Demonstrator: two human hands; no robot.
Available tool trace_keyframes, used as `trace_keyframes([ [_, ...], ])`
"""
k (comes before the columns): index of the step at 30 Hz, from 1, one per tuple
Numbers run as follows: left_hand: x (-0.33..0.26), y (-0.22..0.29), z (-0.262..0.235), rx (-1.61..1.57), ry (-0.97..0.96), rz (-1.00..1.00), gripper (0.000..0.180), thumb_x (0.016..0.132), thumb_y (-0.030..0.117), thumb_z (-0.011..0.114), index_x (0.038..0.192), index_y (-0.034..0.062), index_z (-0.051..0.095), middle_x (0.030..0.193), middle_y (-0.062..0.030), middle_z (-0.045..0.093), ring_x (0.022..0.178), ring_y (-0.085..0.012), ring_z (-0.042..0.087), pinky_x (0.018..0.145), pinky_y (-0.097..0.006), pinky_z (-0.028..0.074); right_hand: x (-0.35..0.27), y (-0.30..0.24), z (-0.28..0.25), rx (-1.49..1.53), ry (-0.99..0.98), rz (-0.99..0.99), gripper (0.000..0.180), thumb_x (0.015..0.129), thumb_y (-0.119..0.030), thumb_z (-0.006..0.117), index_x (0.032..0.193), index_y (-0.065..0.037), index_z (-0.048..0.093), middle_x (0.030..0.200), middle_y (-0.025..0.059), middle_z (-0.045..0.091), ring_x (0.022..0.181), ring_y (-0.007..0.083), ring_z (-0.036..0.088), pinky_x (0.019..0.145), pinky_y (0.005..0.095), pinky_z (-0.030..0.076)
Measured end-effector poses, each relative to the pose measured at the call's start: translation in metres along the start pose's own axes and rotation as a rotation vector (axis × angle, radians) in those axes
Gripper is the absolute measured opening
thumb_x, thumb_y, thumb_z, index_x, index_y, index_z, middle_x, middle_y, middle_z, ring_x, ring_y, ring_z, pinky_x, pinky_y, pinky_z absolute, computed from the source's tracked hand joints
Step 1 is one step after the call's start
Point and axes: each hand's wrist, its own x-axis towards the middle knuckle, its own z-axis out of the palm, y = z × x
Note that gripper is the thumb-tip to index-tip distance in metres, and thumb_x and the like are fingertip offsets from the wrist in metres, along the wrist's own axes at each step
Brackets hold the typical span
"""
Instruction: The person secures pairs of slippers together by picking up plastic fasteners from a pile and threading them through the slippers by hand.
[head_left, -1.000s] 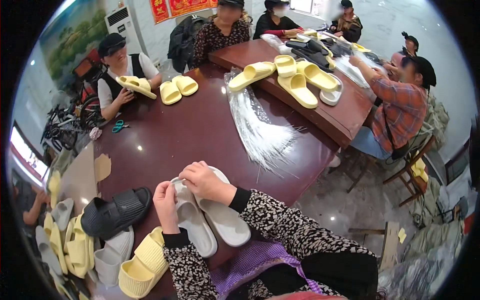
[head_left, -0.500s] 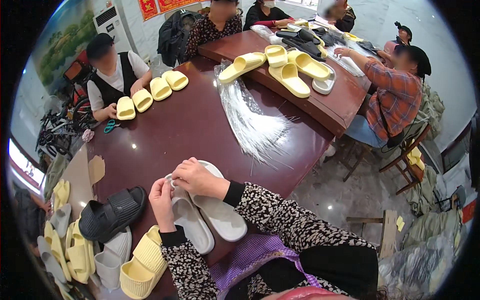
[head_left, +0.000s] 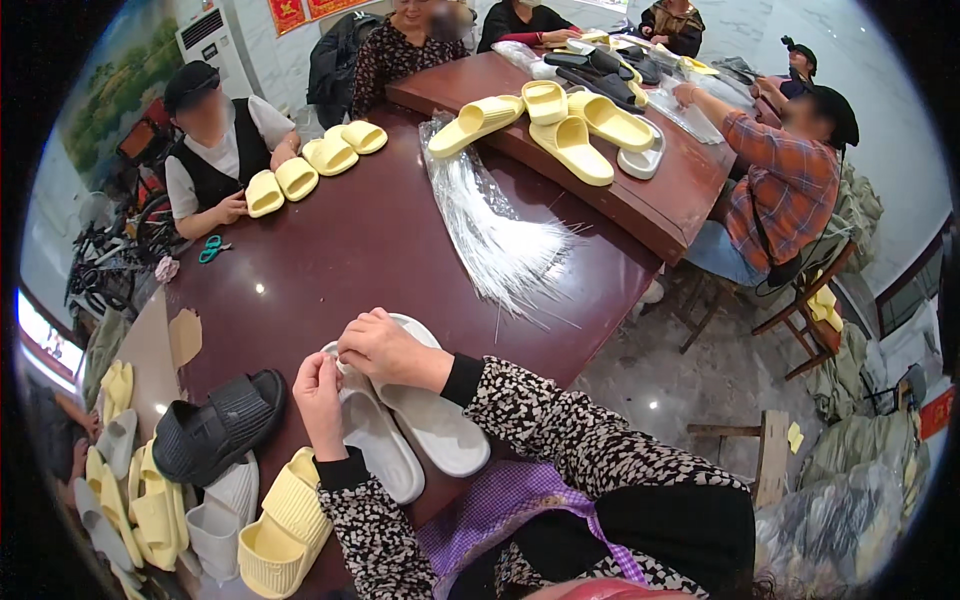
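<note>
Both hands are pinched in at the toe end of a pale grey slipper pair [head_left: 405,420] near the tabletop [head_left: 340,240] edge: left hand [head_left: 318,388] fingers closed small, right hand [head_left: 385,348] curled over the top. One tug could probably slide the pair off.

Pale grey slide sandals [head_left: 420,425]; black slide sandal [head_left: 215,425]; pale yellow ribbed slide sandal [head_left: 283,525]; dark reddish-brown table [head_left: 340,250]; black-and-white speckled sleeves [head_left: 560,430]; teal scissors [head_left: 211,247]; orange plaid shirt [head_left: 790,185].
</note>
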Motion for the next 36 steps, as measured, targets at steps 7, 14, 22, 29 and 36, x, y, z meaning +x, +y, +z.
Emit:
trace_keyframes([
  [7,0.000,0.003,0.004,0.048,-0.009,-0.001,0.013,0.097,0.013,0.056,0.095,0.0016,0.063,0.075,0.0036,0.056,0.065,-0.0026,0.048,0.057,-0.017,0.038,-0.001,0.001,-0.002,0.033,0.017,0.010,0.007,0.081,-0.014,0.064,0.082,-0.007,0.065,0.081,0.0076,0.063,0.082,0.0246,0.059,0.078,0.0373,0.041],
  [14,-0.001,0.013,0.008,0.013,0.132,0.001,0.013,0.097,0.012,0.058,0.102,0.0015,0.062,0.081,0.0033,0.058,0.066,-0.0023,0.049,0.057,-0.017,0.041,0.005,-0.001,-0.001,-0.022,-0.017,-0.013,0.009,0.081,-0.015,0.064,0.077,-0.007,0.062,0.082,0.0084,0.063,0.081,0.0259,0.059,0.076,0.0386,0.041],
  [22,-0.005,-0.001,0.009,0.027,0.159,0.027,0.016,0.096,0.014,0.059,0.106,0.0013,0.061,0.088,0.0012,0.061,0.067,-0.0030,0.053,0.057,-0.018,0.044,-0.003,-0.002,-0.001,-0.060,-0.006,0.000,0.009,0.078,-0.011,0.066,0.085,-0.007,0.062,0.085,0.0074,0.063,0.082,0.0253,0.060,0.075,0.0380,0.042],
  [29,-0.001,-0.003,0.004,0.016,0.191,0.048,0.016,0.098,0.015,0.056,0.107,0.0024,0.061,0.089,0.0022,0.060,0.067,-0.0024,0.051,0.059,-0.017,0.043,0.005,0.000,0.000,-0.008,0.065,0.013,0.016,0.078,-0.008,0.067,0.093,-0.007,0.063,0.090,0.0075,0.065,0.084,0.0247,0.062,0.077,0.0376,0.044],
  [36,-0.008,-0.001,0.007,-0.048,0.221,0.043,0.016,0.099,0.015,0.054,0.107,0.0029,0.061,0.091,0.0019,0.062,0.067,-0.0021,0.050,0.061,-0.017,0.043,0.001,-0.005,-0.005,0.012,0.026,0.049,0.019,0.077,-0.005,0.067,0.096,-0.006,0.064,0.092,0.0078,0.066,0.083,0.0244,0.063,0.078,0.0360,0.044],
])
